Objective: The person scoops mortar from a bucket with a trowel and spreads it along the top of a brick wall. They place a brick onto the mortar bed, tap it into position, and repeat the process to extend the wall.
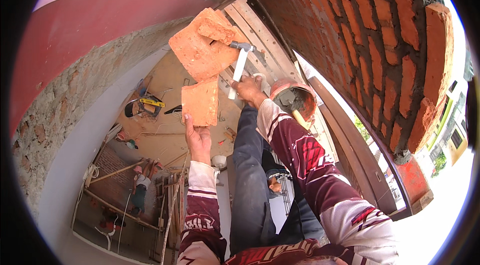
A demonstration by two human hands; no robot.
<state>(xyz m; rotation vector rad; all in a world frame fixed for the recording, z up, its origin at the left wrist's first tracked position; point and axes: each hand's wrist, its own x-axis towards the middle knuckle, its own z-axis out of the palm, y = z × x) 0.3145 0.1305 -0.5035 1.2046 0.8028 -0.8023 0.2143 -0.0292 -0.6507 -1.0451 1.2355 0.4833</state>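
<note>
My left hand [198, 140] holds a squarish piece of orange brick [200, 101] by its lower edge, up in front of me. Just above it a larger, tilted chunk of the same brick [200, 47] stands apart from the held piece across a thin gap. My right hand [248, 90] grips the white handle of a hammer [239, 67], and the hammer's metal head touches the right edge of the upper chunk. Both arms wear dark red and white patterned sleeves.
A raw brick wall [380, 40] curves along the right. An orange bucket of grey mortar [295, 97] with a trowel sits beside my right wrist on wooden planks [260, 40]. A red and plastered arch [75, 65] fills the left. Far below lie tools, a yellow level [151, 101] and poles.
</note>
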